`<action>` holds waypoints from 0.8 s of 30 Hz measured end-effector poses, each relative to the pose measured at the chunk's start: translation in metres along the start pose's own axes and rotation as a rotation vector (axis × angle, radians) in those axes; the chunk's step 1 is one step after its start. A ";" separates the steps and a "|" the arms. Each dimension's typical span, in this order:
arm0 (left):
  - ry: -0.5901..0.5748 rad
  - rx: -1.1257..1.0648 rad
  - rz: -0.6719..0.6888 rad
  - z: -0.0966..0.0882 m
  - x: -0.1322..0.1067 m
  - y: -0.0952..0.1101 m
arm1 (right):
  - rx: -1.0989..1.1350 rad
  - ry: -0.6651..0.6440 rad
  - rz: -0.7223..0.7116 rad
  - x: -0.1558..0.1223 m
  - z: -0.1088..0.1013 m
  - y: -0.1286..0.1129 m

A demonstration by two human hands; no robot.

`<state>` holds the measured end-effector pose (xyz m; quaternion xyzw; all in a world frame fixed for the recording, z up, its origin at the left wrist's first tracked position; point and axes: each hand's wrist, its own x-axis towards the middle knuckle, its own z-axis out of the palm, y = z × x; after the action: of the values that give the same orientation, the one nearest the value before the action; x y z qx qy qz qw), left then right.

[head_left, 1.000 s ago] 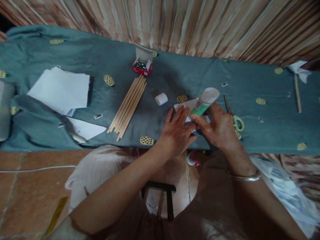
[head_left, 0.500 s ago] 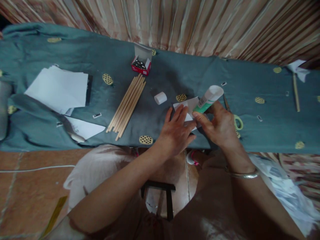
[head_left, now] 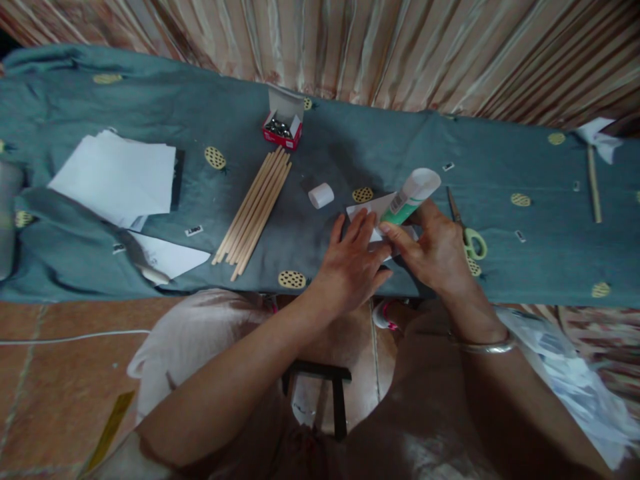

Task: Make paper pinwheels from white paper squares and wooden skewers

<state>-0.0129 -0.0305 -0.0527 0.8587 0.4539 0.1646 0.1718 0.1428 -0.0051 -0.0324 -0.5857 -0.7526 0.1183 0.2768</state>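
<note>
My right hand [head_left: 435, 250] is wrapped around a white and green glue stick [head_left: 414, 192]. The stick is tilted, with its lower end down at a small piece of white paper [head_left: 379, 205]. On that same paper lies my left hand [head_left: 347, 267], fingers stretched out and spread, pressing it against the cloth. The glue's tip is hidden by my fingers. A white cap [head_left: 321, 195] rests on its side just left of the paper. Close by my right hand are scissors [head_left: 474, 245] with light green handles.
A teal cloth [head_left: 240, 100] covers the table. Several wooden sticks [head_left: 255, 210] lie beneath an open red box [head_left: 283, 137] of small metal pieces. White sheets [head_left: 120, 177] are stacked at left. At far right, a stick [head_left: 593, 183] has a white paper pinwheel [head_left: 600, 137] at its end.
My right hand has moved slightly left with the glue stick across the paper, and more of the scissors now shows. My left hand stays in place.
</note>
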 end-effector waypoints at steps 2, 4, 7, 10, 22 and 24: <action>0.003 -0.001 0.002 0.000 0.000 0.000 | -0.013 -0.008 -0.009 -0.001 0.000 0.000; 0.001 -0.002 0.002 0.000 0.000 -0.001 | -0.033 -0.014 -0.014 -0.002 -0.001 0.000; -0.011 -0.001 -0.003 0.000 0.000 -0.001 | -0.068 -0.015 -0.015 -0.005 -0.002 0.001; -0.005 0.003 0.001 0.001 -0.001 -0.001 | -0.093 -0.018 -0.014 -0.008 -0.002 0.003; 0.039 -0.005 0.013 0.003 -0.001 -0.002 | -0.019 -0.007 0.022 -0.003 -0.006 0.007; 0.044 -0.005 0.012 0.004 -0.001 -0.002 | -0.001 -0.001 0.033 -0.002 -0.006 0.007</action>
<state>-0.0133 -0.0312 -0.0568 0.8571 0.4520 0.1858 0.1629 0.1523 -0.0055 -0.0314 -0.5983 -0.7429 0.1227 0.2740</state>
